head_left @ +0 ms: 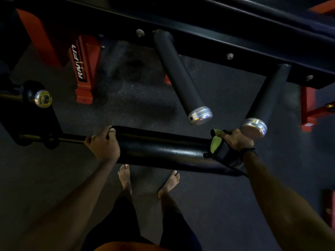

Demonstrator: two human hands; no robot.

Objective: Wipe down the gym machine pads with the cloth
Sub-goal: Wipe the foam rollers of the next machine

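Above the floor [148,98], roller pad [163,147] lying left-to-right, left hand [104,144] grasping one end, right hand [237,140] clenching cloth [215,142] against the other.

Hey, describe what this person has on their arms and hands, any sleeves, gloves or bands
Both forearms are bare, with no sleeves showing. The left hand wears no glove, ring or band that shows. The right hand is also ungloved, but a dark cord or strap loops around its wrist. The dim light hides finer detail.

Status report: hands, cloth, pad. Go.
Left hand grips roller pad at its left end. Right hand holds cloth on pad's right end. Two plate pegs just beyond, not touching.
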